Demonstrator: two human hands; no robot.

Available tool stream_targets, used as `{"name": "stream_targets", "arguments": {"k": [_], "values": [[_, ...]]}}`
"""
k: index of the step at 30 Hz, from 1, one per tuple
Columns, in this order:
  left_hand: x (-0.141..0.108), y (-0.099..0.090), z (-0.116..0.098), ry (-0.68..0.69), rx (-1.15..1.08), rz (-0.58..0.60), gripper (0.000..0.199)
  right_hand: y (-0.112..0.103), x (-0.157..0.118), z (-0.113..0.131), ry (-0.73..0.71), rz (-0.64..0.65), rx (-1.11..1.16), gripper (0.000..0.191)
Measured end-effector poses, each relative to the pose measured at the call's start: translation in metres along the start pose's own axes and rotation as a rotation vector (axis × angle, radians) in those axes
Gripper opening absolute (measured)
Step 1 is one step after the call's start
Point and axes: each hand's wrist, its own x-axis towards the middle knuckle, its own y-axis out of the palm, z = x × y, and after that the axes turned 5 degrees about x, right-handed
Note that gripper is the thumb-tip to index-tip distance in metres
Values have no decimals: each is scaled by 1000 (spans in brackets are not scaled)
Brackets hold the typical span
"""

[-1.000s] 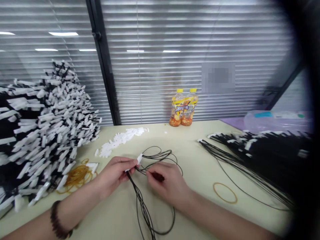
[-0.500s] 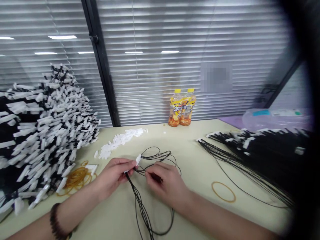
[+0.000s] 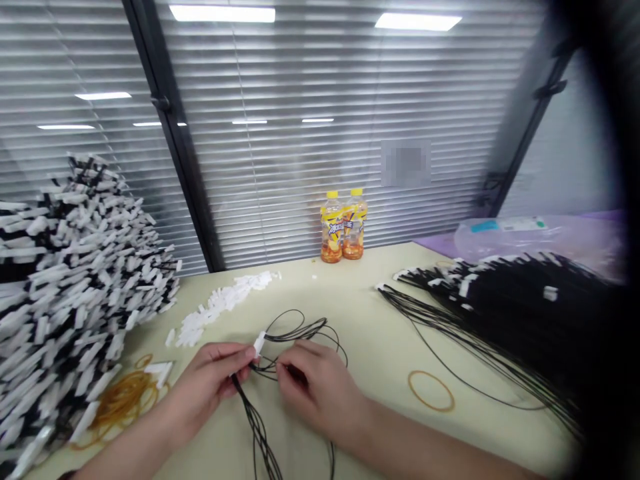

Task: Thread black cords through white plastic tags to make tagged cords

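While the left hand (image 3: 206, 388) pinches a white plastic tag (image 3: 259, 343), the right hand (image 3: 317, 393) curls around black cords (image 3: 253, 420).

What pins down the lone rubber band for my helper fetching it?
From the two orange-drink bottles at the back of the table, look down and right, in front of the black cords. The rubber band lies there: one open ring, unlike the tangled bands at left.

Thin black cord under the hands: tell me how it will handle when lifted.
The thin black cord will probably be floppy, since it lies in slack, loose curves. It is likely light, given how fine it looks. Its strands cross between the left hand and right hand, so they may snag on lifting.
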Motion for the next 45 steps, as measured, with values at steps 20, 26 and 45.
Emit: {"name": "stream_targets", "arguments": {"k": [20,26,45], "values": [[-1,1,0,17,24,4,20,5,0,-4,-12,-49,18,8],[0,1,2,31,51,10,20,5,-1,-5,-17,-61,6,9],[-2,2,0,36,29,-13,23,7,-1,-4,-25,-62,-12,6]]}}
